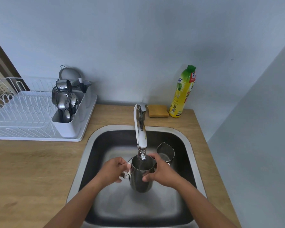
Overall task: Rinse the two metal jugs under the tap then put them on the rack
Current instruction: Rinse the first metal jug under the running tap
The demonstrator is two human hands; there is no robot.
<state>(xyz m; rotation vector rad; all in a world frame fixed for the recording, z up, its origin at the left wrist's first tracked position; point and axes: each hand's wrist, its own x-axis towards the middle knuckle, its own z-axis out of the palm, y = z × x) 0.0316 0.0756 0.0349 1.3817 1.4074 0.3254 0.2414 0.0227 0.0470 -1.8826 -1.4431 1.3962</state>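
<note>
A shiny metal jug (141, 178) is held upright over the steel sink (89, 145), directly under the tap (141, 134) spout. A thin stream of water runs into it. My left hand (113, 171) grips the jug's handle on its left side. My right hand (161, 170) wraps the jug's right wall near the rim. A second metal jug (165, 151) stands upright in the sink's back right part, just behind my right hand. The white wire rack (21, 111) sits on the counter at the left.
A white cutlery holder (69, 125) full of spoons and forks stands at the rack's right end. A brown sponge (158, 111) and a yellow dish soap bottle (182, 92) sit behind the sink by the wall. Wooden counter (31, 170) surrounds the sink.
</note>
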